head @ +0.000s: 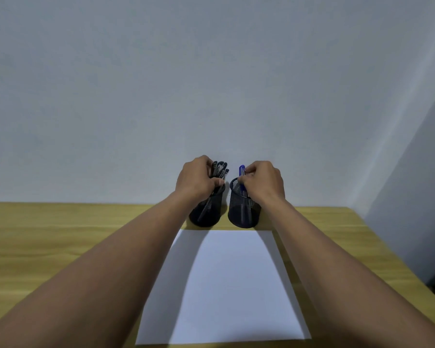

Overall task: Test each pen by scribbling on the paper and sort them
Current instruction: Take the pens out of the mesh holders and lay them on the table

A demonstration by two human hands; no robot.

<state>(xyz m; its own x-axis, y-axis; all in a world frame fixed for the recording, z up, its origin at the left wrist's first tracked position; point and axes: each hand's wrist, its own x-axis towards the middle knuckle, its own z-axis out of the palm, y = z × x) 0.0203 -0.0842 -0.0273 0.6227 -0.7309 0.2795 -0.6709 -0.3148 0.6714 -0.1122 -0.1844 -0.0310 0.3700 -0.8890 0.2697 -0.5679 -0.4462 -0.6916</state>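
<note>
Your right hand (263,182), just right of the frame's centre, is pinched around the top of a blue pen (242,172) that stands in the right cup (244,212); the fingers close on the barrel just below its cap. Whether you are lifting that pen out or setting it in, the view alone cannot say. Your left hand (199,180), just left of centre, is wrapped around a bunch of dark pens (220,169) sticking up from the left cup (206,209), with the thumb curled across the cup's near rim. I cannot tell whether it grips the pens or only steadies them.

The two black mesh cups stand side by side, close but apart, at the back of the table (60,234) against the wall. Just in front of them, in the lower centre of the frame, the paper (224,285) lies flat between your forearms.

The sheet is blank where it shows: no scribble anywhere on it, though your arms' shadows cover its left and right edges. So I judge the testing has not begun. The left cup holds most of the pens; the right holds only the blue one and perhaps one more, so nearly all the sorting looks to be ahead.

No brand, label or writing can be read on the pens, the cups or the sheet.
</note>
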